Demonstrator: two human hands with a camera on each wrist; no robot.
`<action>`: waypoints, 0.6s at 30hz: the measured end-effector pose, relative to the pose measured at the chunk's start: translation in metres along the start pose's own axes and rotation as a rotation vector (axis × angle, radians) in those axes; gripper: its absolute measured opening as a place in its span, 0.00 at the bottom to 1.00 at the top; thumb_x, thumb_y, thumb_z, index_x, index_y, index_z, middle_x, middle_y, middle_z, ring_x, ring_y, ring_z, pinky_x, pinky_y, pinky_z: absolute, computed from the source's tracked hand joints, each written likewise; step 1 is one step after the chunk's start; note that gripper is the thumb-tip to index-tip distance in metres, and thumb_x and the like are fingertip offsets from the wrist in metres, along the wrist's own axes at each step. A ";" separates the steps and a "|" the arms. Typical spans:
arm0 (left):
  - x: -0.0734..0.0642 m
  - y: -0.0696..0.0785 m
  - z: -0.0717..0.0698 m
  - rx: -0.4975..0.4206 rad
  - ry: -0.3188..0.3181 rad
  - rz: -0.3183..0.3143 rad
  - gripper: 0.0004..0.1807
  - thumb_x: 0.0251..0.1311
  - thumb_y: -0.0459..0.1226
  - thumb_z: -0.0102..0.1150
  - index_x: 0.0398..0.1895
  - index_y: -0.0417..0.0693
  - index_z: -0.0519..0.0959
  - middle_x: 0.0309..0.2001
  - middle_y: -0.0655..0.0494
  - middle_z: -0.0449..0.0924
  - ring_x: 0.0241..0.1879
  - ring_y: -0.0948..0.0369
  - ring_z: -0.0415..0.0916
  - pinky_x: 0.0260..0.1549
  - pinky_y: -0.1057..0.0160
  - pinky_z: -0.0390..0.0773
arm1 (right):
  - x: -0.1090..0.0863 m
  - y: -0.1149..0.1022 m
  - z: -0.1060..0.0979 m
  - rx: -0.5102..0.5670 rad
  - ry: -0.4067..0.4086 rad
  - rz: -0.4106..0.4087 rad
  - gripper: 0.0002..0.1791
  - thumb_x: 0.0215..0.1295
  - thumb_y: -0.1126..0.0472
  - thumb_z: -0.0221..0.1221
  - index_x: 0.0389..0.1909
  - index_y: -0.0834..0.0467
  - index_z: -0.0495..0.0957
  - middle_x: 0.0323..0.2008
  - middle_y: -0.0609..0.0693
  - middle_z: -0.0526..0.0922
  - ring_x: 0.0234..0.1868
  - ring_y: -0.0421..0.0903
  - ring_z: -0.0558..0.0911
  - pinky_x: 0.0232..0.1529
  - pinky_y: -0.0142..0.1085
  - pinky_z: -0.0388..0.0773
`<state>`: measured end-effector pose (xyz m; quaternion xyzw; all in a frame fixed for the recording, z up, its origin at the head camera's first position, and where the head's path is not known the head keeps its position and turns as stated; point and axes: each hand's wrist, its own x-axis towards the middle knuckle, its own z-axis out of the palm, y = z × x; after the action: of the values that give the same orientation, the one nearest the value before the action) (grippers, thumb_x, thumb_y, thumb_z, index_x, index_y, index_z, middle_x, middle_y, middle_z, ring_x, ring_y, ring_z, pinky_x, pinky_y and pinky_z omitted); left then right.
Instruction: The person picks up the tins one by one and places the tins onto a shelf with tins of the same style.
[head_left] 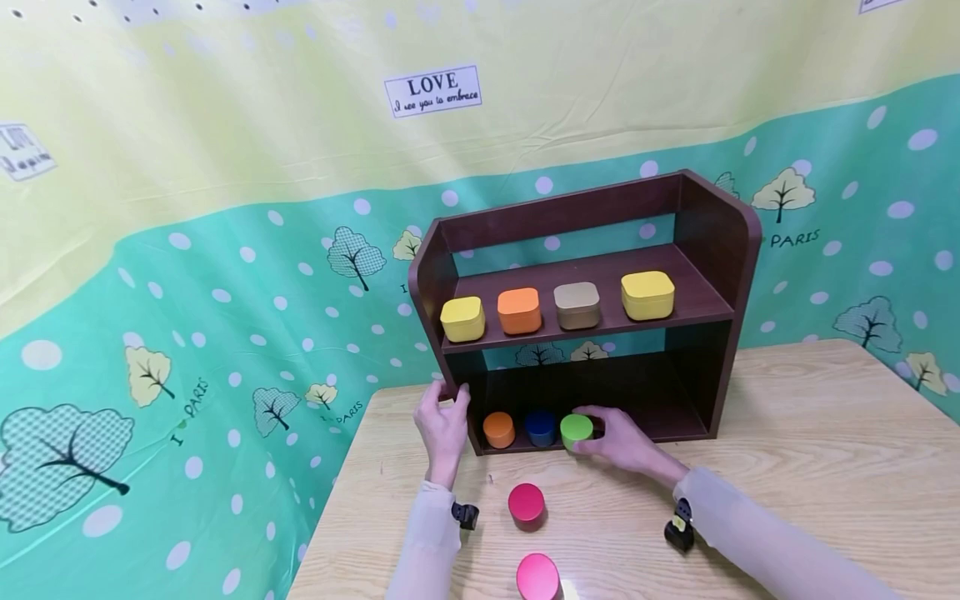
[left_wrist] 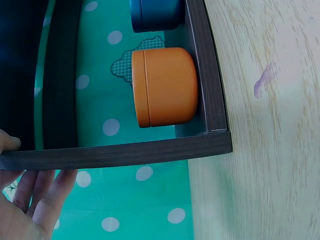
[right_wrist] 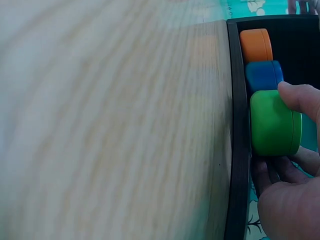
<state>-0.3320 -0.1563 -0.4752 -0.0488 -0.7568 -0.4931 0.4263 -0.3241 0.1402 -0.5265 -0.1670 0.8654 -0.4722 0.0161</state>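
Observation:
My right hand point(head_left: 625, 440) holds a round green tin point(head_left: 576, 430) between thumb and fingers at the front of the lower shelf. Beside it on that shelf stand a blue tin point(head_left: 540, 427) and an orange tin point(head_left: 498, 429). In the right wrist view the thumb presses the lid end of the green tin point(right_wrist: 274, 123), with fingers round its other side. My left hand point(head_left: 442, 429) grips the left side panel of the dark brown shelf unit point(head_left: 716, 350); the left wrist view has the thumb inside the panel point(left_wrist: 115, 156) and the fingers outside.
On the upper shelf stand two yellow tins point(head_left: 462, 319) point(head_left: 648, 296), an orange square tin point(head_left: 519, 311) and a grey-brown tin point(head_left: 577, 306). A red round tin point(head_left: 527, 506) and a pink tin point(head_left: 537, 577) stand on the wooden table point(head_left: 810, 467) before the unit. A patterned cloth point(head_left: 225, 333) hangs behind.

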 end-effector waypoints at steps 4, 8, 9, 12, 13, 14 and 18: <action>0.000 0.000 0.000 0.006 0.004 0.004 0.04 0.62 0.30 0.72 0.33 0.38 0.86 0.32 0.40 0.89 0.34 0.45 0.86 0.42 0.38 0.82 | 0.003 0.000 -0.001 0.002 0.007 -0.002 0.35 0.63 0.58 0.77 0.69 0.67 0.79 0.65 0.66 0.85 0.64 0.59 0.82 0.70 0.64 0.76; -0.001 0.000 0.000 0.007 0.003 0.005 0.04 0.62 0.30 0.72 0.34 0.37 0.86 0.33 0.40 0.89 0.33 0.45 0.85 0.42 0.38 0.83 | 0.005 0.000 0.000 -0.001 0.013 -0.001 0.35 0.63 0.59 0.77 0.69 0.67 0.79 0.65 0.66 0.85 0.63 0.60 0.83 0.70 0.64 0.76; -0.001 0.000 0.000 0.006 0.002 0.005 0.04 0.62 0.30 0.72 0.34 0.37 0.86 0.33 0.40 0.89 0.34 0.45 0.85 0.42 0.38 0.83 | 0.006 0.001 0.000 0.001 0.015 0.002 0.35 0.63 0.59 0.77 0.69 0.67 0.79 0.65 0.66 0.85 0.64 0.60 0.83 0.70 0.64 0.76; -0.001 0.000 0.000 0.003 0.001 0.004 0.04 0.62 0.30 0.72 0.34 0.37 0.86 0.33 0.40 0.89 0.34 0.45 0.86 0.42 0.37 0.83 | 0.007 0.002 0.000 -0.008 0.016 0.000 0.35 0.62 0.59 0.77 0.68 0.67 0.79 0.65 0.67 0.85 0.64 0.61 0.83 0.70 0.64 0.77; -0.001 -0.001 0.000 0.001 0.000 0.003 0.04 0.62 0.30 0.72 0.34 0.37 0.86 0.33 0.40 0.89 0.34 0.45 0.86 0.43 0.37 0.83 | 0.007 0.002 0.000 -0.007 0.016 -0.001 0.35 0.63 0.59 0.77 0.69 0.68 0.79 0.65 0.67 0.84 0.64 0.62 0.83 0.70 0.64 0.77; -0.001 -0.001 0.000 -0.001 0.000 0.004 0.03 0.62 0.30 0.72 0.34 0.37 0.86 0.33 0.40 0.89 0.34 0.44 0.86 0.43 0.37 0.83 | 0.007 0.002 0.000 0.003 0.018 0.007 0.35 0.63 0.59 0.77 0.69 0.67 0.79 0.66 0.67 0.84 0.65 0.62 0.82 0.71 0.64 0.76; 0.000 -0.001 0.001 -0.010 -0.003 0.006 0.04 0.63 0.30 0.71 0.35 0.37 0.87 0.34 0.39 0.90 0.35 0.44 0.87 0.43 0.38 0.84 | 0.009 0.003 -0.001 -0.003 0.019 -0.008 0.35 0.64 0.60 0.75 0.69 0.68 0.78 0.66 0.68 0.84 0.65 0.62 0.83 0.70 0.65 0.77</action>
<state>-0.3331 -0.1565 -0.4759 -0.0541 -0.7547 -0.4957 0.4263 -0.3335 0.1402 -0.5272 -0.1660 0.8655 -0.4725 0.0058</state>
